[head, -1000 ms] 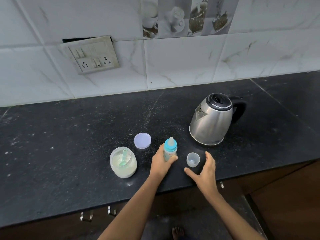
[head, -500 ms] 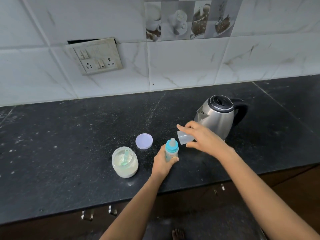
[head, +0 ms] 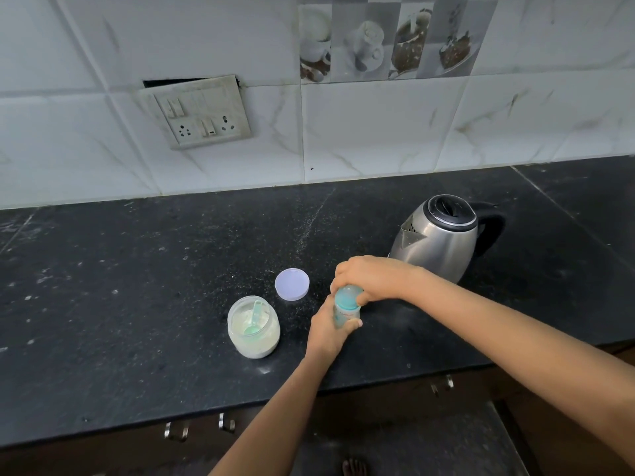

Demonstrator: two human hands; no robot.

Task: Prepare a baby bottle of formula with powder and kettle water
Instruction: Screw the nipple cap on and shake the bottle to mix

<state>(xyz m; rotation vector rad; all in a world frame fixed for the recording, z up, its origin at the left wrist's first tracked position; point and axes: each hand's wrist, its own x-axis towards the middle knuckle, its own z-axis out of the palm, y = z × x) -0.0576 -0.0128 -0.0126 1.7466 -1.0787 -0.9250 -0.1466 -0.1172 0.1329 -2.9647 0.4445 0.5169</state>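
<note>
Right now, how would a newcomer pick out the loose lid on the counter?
On the black countertop, look left of the steel kettle. Between the open powder jar and the baby bottle, slightly farther back, lies a round lid. It alone is a flat, pale lilac disc touching nothing.

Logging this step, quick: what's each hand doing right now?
Left hand: closed, holding the baby bottle.
Right hand: closed on the clear cap atop the bottle.

The black counter point(head: 137, 286) bears a steel kettle point(head: 443, 245), an open powder jar point(head: 254, 334), a lilac lid point(head: 292, 284) and a baby bottle point(head: 345, 312).
</note>
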